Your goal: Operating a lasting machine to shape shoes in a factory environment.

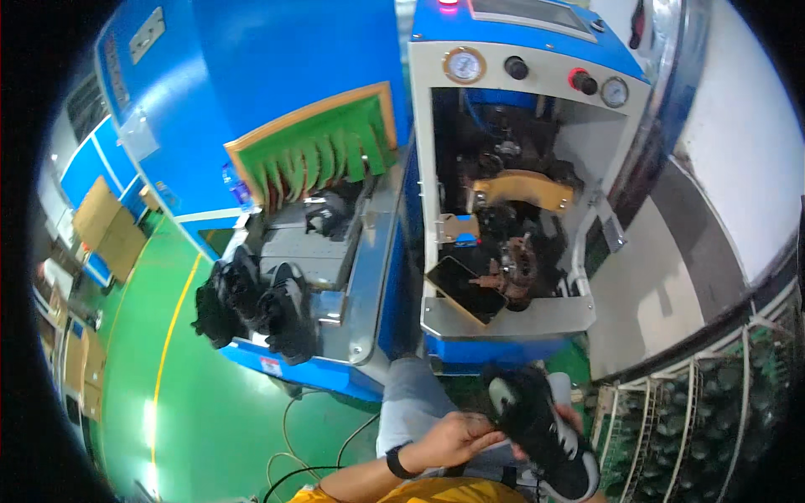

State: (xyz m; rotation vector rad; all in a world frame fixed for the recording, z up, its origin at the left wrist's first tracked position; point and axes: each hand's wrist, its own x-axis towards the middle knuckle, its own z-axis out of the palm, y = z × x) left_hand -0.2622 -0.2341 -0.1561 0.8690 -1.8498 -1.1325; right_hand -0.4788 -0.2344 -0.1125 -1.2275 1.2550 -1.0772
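Note:
Low in front of me, over my lap, is a black sneaker [543, 432] with white and grey patches. My right hand [570, 416] supports it from the far side, mostly hidden behind the shoe. With fingers pinched together, my left hand [459, 438] grips the near edge of the sneaker; the exact part between the fingertips is too small to make out. A dark band circles my left wrist. Several more black shoes [285, 310] stand at the left on the end of a conveyor [306, 251], and another shoe [325, 216] lies farther in, by a green strip curtain [314, 147].
Ahead stands a blue and white machine [426, 168] with gauges, knobs and an open bay holding a yellow curved plate [524, 191] and clamps. A phone [466, 289] rests on its ledge. Wire racks [650, 427] with dark items are at lower right; hoses [289, 427] cross the green floor.

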